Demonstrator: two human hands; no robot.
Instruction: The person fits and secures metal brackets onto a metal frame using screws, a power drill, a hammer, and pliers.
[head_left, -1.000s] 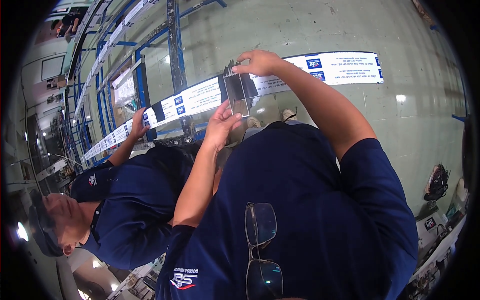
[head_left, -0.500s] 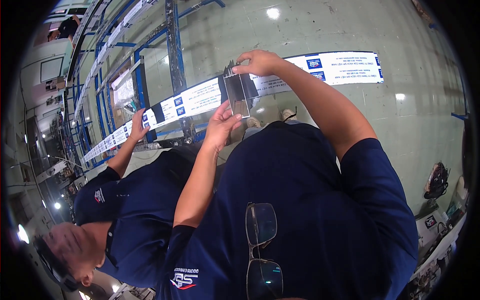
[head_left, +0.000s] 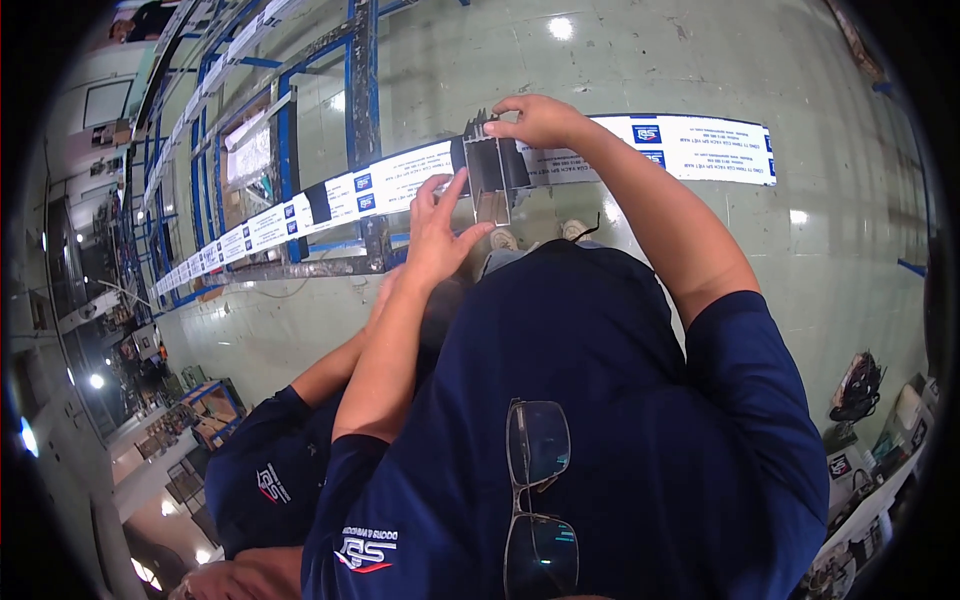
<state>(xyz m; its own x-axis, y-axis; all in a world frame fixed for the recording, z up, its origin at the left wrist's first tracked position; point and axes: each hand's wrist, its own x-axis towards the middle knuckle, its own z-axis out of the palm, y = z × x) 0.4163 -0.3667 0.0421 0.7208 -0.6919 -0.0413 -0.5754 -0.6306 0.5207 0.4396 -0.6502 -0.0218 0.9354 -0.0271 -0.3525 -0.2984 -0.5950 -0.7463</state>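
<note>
Profile (head_left: 485,180), short, dark and hollow, lies crosswise over the long white-wrapped bar (head_left: 395,180) as seen from above; whether it rests there or is held just clear cannot be told. Right hand (head_left: 540,122) pinches its far end, beside the toothed edge, between thumb and bent fingers. Left hand (head_left: 437,235) is half unfolded, fingers by the left wall, thumb at the near end; whether it truly grips cannot be told.

Risks, as judged from where I stand: should the right pinch slacken, the near end could tip or slide, the left fingers being so widely parted. Shoes (head_left: 503,240) show below, so a dropped piece might strike a foot. Cut edges, if sharp, could nick fingertips or score the wrapping when dragged. Bar spans the blue rack (head_left: 365,110) at left; no support shows beneath its right stretch, so downward pressure there might tilt it. Co-worker's forearm (head_left: 330,363), close beside the wearer's left arm, could jog it.

Containers: profile itself forms a channel, with nothing loose discernible inside. Box (head_left: 214,405), blue-edged, stands well apart at left, its contents too small to tell. Bag (head_left: 856,388), dark, sits at far right, contents hidden.
</note>
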